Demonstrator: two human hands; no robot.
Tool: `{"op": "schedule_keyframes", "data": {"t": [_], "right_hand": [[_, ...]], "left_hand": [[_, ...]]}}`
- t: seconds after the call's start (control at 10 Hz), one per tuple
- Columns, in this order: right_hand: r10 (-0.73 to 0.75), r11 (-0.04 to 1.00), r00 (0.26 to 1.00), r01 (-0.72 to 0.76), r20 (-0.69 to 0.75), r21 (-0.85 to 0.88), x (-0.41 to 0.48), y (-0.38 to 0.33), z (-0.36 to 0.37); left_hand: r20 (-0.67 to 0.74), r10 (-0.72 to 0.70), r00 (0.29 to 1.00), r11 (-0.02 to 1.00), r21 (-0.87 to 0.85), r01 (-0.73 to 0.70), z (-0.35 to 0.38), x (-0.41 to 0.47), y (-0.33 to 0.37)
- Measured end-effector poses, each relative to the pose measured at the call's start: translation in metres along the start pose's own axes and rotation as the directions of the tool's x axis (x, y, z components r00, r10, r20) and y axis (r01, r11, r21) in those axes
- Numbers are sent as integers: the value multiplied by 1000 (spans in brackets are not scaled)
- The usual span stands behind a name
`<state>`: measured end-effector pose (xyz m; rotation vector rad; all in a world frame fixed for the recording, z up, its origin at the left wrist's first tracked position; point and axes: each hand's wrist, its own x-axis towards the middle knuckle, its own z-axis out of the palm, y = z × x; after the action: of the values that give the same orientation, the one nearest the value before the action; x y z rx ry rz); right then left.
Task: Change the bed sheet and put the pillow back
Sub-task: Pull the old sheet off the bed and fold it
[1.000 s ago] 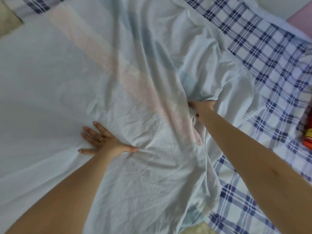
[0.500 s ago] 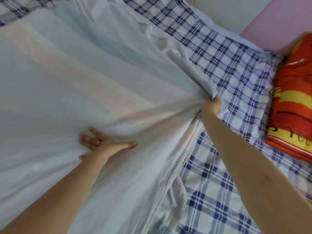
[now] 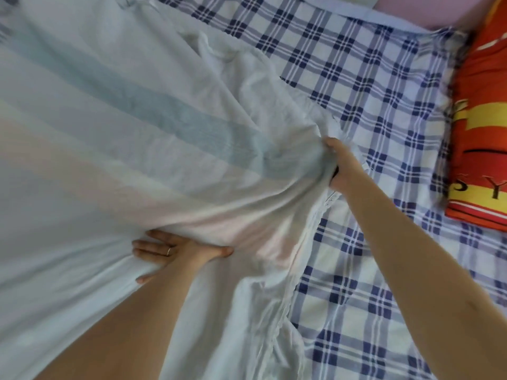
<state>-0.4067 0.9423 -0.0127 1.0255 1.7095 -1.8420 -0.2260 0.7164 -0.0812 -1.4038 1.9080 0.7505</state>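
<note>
Left hand (image 3: 178,252) spread flat on pale sheet (image 3: 109,133), right hand (image 3: 340,171) gripping its bunched edge

I see the left hand (image 3: 175,252) pressing flat on the pale sheet (image 3: 137,133) while the right hand (image 3: 341,167) grips a bunched fold of its edge over the checked sheet (image 3: 370,91), whose right edge carries an orange pillow (image 3: 482,133).

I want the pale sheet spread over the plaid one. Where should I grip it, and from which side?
Probably its lace-trimmed edge, from the right, over the bare plaid sheet. That edge lies free and bunched there; the right hand grips a fold of the pale sheet near it, while the left hand presses the middle flat.
</note>
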Motion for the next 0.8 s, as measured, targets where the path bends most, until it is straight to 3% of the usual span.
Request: {"op": "schedule_keyframes", "data": {"t": [0.1,0.2,0.3,0.4,0.5,0.6,0.7,0.8], "right_hand": [[-10,984,923,79,384,-163,-21,-32,27],[-213,688,737,580,642,-437,-45,-8,71],[-58,-390,453,810,890,-438,-53,29,97],[44,-698,417,663,908,-270,-43,26,83],[-483,-697,160,525,861,-489,-30,-6,40],[-834,-59,455,487,311,-871,-27,1,-15],[-603,354,798,280,11,-892,-7,49,-42],[-383,817,874,170,-299,-550,17,54,-44]], "left_hand": [[20,-24,999,1000,21,24,-4,-2,4],[46,-64,997,997,43,62,-10,-7,9],[58,-81,995,995,61,77,-12,-8,11],[60,-59,996,998,38,57,-10,-8,12],[76,-46,996,998,-36,49,-2,-1,10],[90,-39,995,999,-27,41,-1,-1,12],[45,-43,998,995,97,39,-5,-7,10],[40,-88,995,985,155,81,-4,-11,11]]}}
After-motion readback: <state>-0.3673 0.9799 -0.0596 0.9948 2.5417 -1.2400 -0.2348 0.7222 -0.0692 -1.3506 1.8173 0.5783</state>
